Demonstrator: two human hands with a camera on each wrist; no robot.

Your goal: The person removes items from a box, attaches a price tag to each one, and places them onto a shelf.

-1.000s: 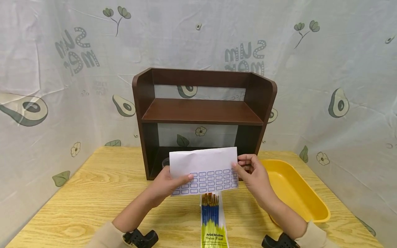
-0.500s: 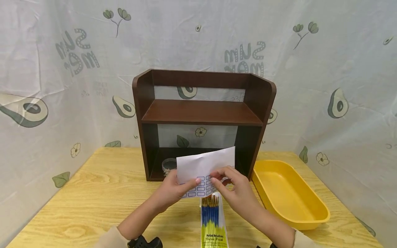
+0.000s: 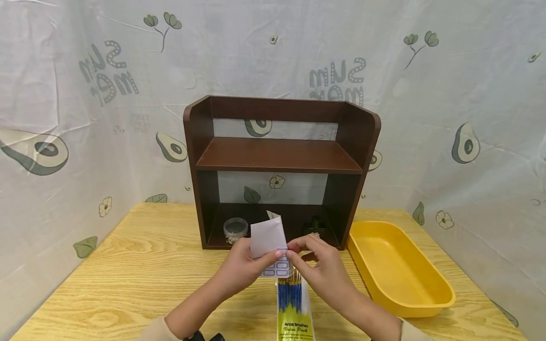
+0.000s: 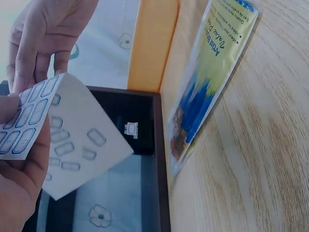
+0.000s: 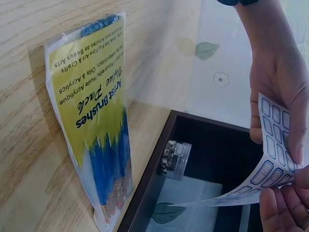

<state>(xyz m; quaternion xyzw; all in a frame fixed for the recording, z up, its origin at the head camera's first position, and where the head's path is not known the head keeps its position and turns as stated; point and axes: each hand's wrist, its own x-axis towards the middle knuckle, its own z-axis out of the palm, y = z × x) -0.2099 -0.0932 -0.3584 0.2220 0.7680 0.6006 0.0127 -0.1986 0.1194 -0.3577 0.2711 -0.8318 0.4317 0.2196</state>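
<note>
A white sheet of blue-bordered sticker labels point(image 3: 268, 239) is held up in front of the shelf, bent back so part of it folds behind. My left hand point(image 3: 245, 266) grips its left side, thumb over the printed face. With thumb and fingertips my right hand point(image 3: 326, 271) pinches the right edge by the labels; whether a label is lifted there is too small to tell. The left wrist view shows the sheet's back flap point(image 4: 91, 145) hanging behind. Below the hands lies a clear pack of blue artist brushes point(image 3: 294, 312) with a yellow-green print.
A dark brown two-tier shelf point(image 3: 279, 154) stands behind. Its lower level holds a round clear jar point(image 3: 235, 229) at the left, bearing a label in the right wrist view, and a dark labelled object point(image 3: 314, 228) at the right. A yellow tray point(image 3: 445, 296) sits right.
My right hand has moved left from the sheet's far right edge towards my left hand. The sheet, spread wide before, is now bent back, and the jar behind shows.
</note>
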